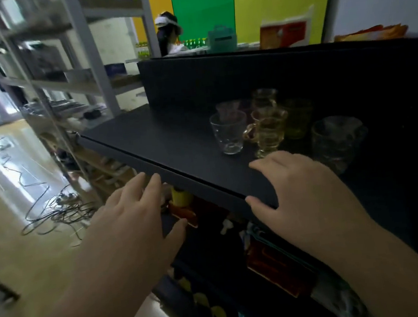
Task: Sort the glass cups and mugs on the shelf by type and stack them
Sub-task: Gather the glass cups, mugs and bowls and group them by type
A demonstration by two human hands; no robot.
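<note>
On the black shelf (165,142) stands a group of glassware. A clear glass cup (229,133) is at the front left, with a pinkish glass (228,108) behind it. Amber footed mugs (268,131) with handles stand in the middle, another amber mug (264,97) behind, and a yellow-green tumbler (298,118) to the right. A clear dark-looking glass (336,139) is at the far right. My left hand (132,225) hovers open in front of the shelf edge. My right hand (302,195) is open over the shelf's front edge, just before the amber mugs, holding nothing.
Lower shelves hold red, yellow and other items (181,197). A grey metal rack (72,69) stands to the left, with cables (58,210) on the floor. A person (167,33) sits beyond the shelf near green and yellow panels.
</note>
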